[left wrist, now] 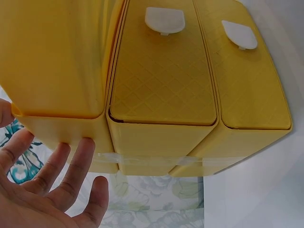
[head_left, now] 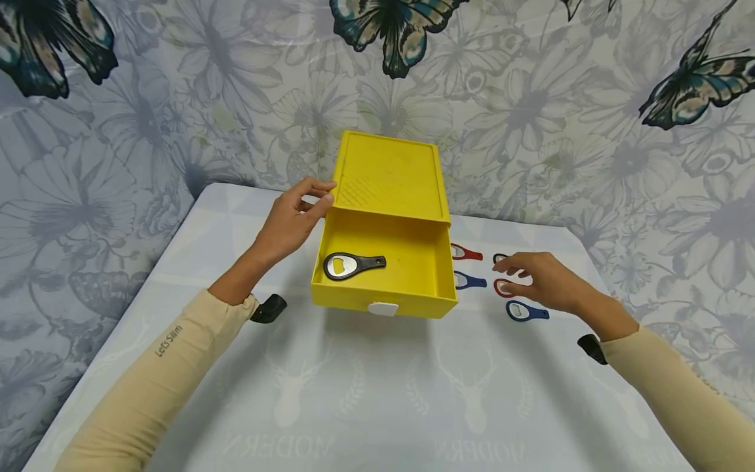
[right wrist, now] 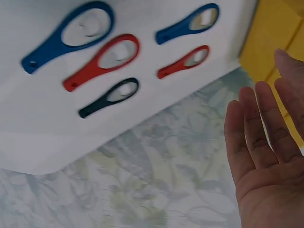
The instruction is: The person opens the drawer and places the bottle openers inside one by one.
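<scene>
A yellow drawer unit (head_left: 389, 177) stands on the table with its top drawer (head_left: 413, 262) pulled out; a black bottle opener (head_left: 356, 265) lies inside. My left hand (head_left: 289, 223) touches the unit's upper left edge, and in the left wrist view its fingers (left wrist: 71, 175) rest against the yellow side. My right hand (head_left: 545, 282) hovers over the openers right of the unit, holding nothing. In the right wrist view lie two blue openers (right wrist: 46, 50) (right wrist: 178, 32), two red ones (right wrist: 85, 73) (right wrist: 173, 69) and a dark one (right wrist: 97, 105).
Two lower drawers with white tabs (left wrist: 165, 20) show closed in the left wrist view. The white table (head_left: 377, 387) has printed deer patterns. Behind it hangs a floral and butterfly backdrop (head_left: 519, 98).
</scene>
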{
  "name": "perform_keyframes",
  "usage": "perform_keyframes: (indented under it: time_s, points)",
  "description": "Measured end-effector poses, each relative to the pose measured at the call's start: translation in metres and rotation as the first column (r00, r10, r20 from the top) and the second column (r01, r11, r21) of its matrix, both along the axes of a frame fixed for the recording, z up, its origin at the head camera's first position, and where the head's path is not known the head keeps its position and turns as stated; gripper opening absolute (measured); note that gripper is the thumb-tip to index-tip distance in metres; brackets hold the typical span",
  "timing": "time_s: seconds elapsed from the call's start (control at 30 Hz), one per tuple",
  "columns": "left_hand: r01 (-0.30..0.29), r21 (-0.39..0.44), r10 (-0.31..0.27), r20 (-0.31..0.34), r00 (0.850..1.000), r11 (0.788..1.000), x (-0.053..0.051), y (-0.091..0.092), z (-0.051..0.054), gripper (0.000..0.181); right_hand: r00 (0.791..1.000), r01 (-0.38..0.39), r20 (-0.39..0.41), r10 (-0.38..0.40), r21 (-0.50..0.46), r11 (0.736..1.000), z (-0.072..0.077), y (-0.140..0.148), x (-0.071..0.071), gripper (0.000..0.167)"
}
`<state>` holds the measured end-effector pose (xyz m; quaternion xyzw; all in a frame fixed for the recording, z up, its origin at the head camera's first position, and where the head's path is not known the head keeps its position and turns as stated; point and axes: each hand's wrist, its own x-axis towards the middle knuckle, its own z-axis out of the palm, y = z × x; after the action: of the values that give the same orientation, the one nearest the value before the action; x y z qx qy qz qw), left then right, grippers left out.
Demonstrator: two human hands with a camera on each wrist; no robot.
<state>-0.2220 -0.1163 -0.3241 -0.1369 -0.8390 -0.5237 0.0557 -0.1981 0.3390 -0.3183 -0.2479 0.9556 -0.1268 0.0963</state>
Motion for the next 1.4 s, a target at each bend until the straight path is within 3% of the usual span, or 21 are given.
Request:
perform_keyframes:
  time_s: [0.2, 0.4, 0.63, 0.8, 1.17, 1.4]
  points:
    - [-0.006, 0.005, 0.006, 0.002, 1.0, 1.0, 0.0, 0.0, 0.0, 0.04, 0.998, 0.022, 0.051, -0.021, -0.015, 1.0, -0.021, 0.023, -0.001, 0.035]
    - [0.004, -0.003, -0.004, 0.0, 1.0, 1.0, -0.001, 0.0, 0.0, 0.04, 0.999, 0.011, 0.052, -0.011, 0.002, 1.0, -0.038, 0.04, 0.0, 0.032]
    - [-0.008, 0.01, 0.008, 0.005, 1.0, 1.0, 0.0, -0.001, -0.001, 0.039, 0.989, 0.047, 0.137, -0.05, 0.028, 0.999, -0.057, 0.051, 0.002, 0.028]
    - [-0.006, 0.01, 0.006, 0.005, 1.0, 1.0, 0.001, 0.001, 0.0, 0.04, 0.99, 0.015, 0.142, -0.023, 0.055, 0.998, -0.07, 0.057, 0.002, 0.032]
    - [-0.008, 0.003, 0.008, 0.002, 1.0, 1.0, -0.001, 0.002, 0.001, 0.04, 0.987, 0.028, 0.154, -0.04, 0.078, 0.997, -0.086, 0.061, 0.001, 0.038]
    - [0.005, 0.003, -0.005, 0.008, 1.0, 1.0, -0.001, 0.001, 0.002, 0.039, 0.994, -0.012, 0.111, 0.002, 0.088, 0.996, -0.09, 0.06, -0.002, 0.036]
